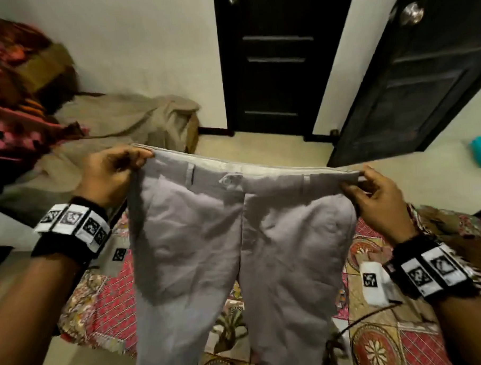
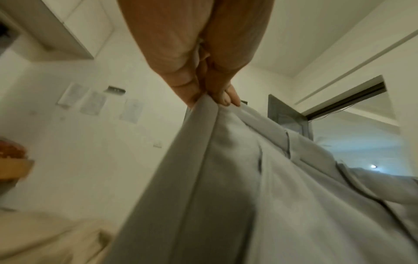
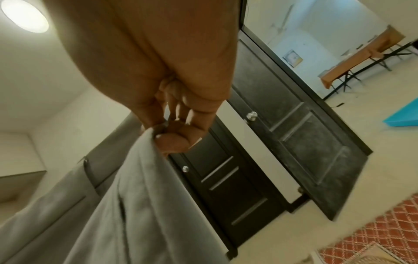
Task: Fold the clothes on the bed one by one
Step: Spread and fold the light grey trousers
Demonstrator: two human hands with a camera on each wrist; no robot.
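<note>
A pair of light grey trousers [image 1: 236,237] hangs in the air above the bed [image 1: 392,338]. The cloth looks thin and soft, with small wrinkles on both legs. The top band is pulled out straight and flat from side to side. It has a round button [image 1: 227,180] in the middle and small belt loops [image 1: 190,173] sewn on. A straight seam runs down from the button, and the two legs hang down side by side and go out of the bottom of the picture.

The left hand [image 1: 111,174] pinches the left end of the top band, with the thumb and fingers curled tight on the cloth. The right hand [image 1: 378,201] pinches the right end the same way. In the wrist views the fingers [image 2: 228,96] squeeze a folded edge of grey cloth, and the other hand's fingers [image 3: 178,139] do too.

Each wrist wears a black band [image 1: 70,231] with white squares on it.

The bed has a cover with red, gold and flower shapes. A rumpled tan cloth [image 1: 129,118] lies farther back, beside a bright pink and orange heap [image 1: 13,109]. Behind stand two dark wooden doors [image 1: 269,57] with shiny round knobs [image 1: 412,13].
</note>
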